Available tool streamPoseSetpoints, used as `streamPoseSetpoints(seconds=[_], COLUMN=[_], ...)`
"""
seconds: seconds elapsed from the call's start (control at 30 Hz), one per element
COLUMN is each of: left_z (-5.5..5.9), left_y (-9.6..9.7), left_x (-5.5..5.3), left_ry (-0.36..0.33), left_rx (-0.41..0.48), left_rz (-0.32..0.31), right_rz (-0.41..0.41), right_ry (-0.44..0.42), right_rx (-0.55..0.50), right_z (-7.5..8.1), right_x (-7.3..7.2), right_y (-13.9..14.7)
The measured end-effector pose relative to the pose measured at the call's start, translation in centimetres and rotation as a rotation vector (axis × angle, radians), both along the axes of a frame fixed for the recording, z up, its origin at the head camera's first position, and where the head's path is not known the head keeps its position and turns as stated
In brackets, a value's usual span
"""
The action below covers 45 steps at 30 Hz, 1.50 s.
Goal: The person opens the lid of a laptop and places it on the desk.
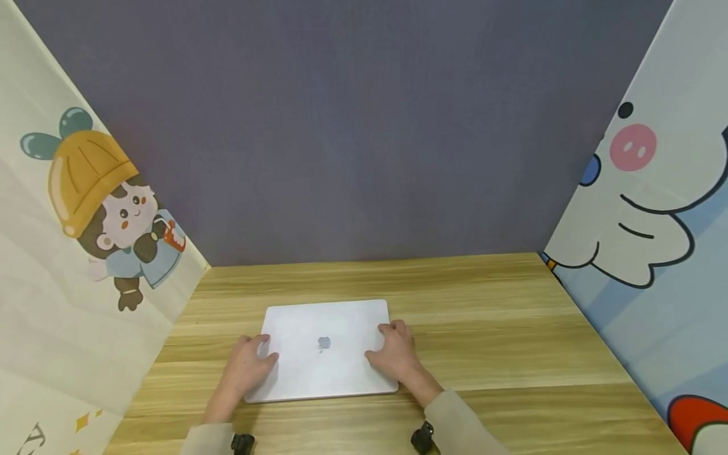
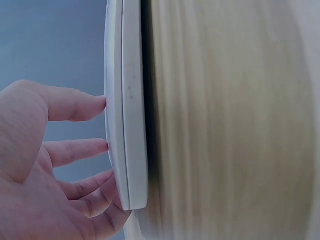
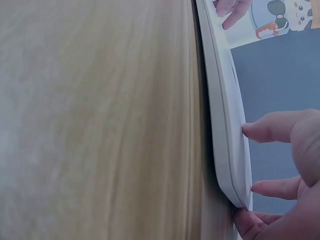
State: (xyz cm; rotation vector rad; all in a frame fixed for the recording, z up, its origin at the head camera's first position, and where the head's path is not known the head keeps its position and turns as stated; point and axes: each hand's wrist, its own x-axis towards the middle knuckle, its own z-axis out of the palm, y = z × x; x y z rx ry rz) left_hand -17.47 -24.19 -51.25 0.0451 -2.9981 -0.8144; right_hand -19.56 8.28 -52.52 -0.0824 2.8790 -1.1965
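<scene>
A silver laptop (image 1: 301, 373) lies on the wooden table with its lid down and a dark apple logo (image 1: 324, 342) in the middle. At its left side, my left hand (image 1: 247, 364) has thumb and index finger on the lid; the other fingers curl at the side edge in the left wrist view. My right hand (image 1: 398, 354) grips the right side likewise, thumb and a finger on the lid, another finger (image 3: 245, 222) at the corner. A thin dark line runs between the laptop's base (image 2: 134, 110) and the table in both wrist views.
The wooden table (image 1: 512, 341) extends around the laptop to a grey panel (image 1: 364, 139) at the back. Cartoon-printed sheets stand at the left (image 1: 51, 303) and right (image 1: 682, 316). Small black devices sit at the left cuff (image 1: 242, 443) and right cuff (image 1: 422, 437).
</scene>
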Motion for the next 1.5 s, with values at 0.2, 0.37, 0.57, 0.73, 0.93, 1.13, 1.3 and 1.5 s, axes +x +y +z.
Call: streamPoseSetpoints(seconds=[0.2,0.37,0.57,0.73,0.93,1.13,1.3,1.5], left_z=[0.0,-0.2,-0.1,0.0,0.0,0.0,-0.2,-0.1], left_y=[0.8,1.4,2.1,2.7,3.5,4.2,5.1,6.1], left_x=[-0.1,-0.3,-0.5,-0.4,-0.6,-0.9,-0.9,-0.9], left_ry=[0.000,0.005,0.017,0.022,0.025,0.019,0.019,0.009], left_rx=[0.001,-0.006,0.001,0.004,0.001,-0.004,-0.007,-0.011], left_rz=[0.005,-0.002,-0.026,-0.029,-0.036,-0.035,-0.023,-0.018], right_rz=[0.000,-0.011,-0.024,-0.033,-0.038,-0.045,-0.045,-0.039], right_ry=[0.009,0.011,0.012,0.005,0.001,0.007,0.013,0.017], right_rx=[-0.004,-0.011,-0.013,-0.016,-0.017,-0.011,-0.008,-0.001], right_z=[-0.1,-0.2,-0.1,-0.1,-0.4,-0.4,-0.4,-0.2], right_x=[0.0,-0.1,0.0,-0.1,-0.2,-0.2,-0.2,0.0], right_y=[0.8,1.5,2.3,2.9,3.7,4.4,5.2,6.2])
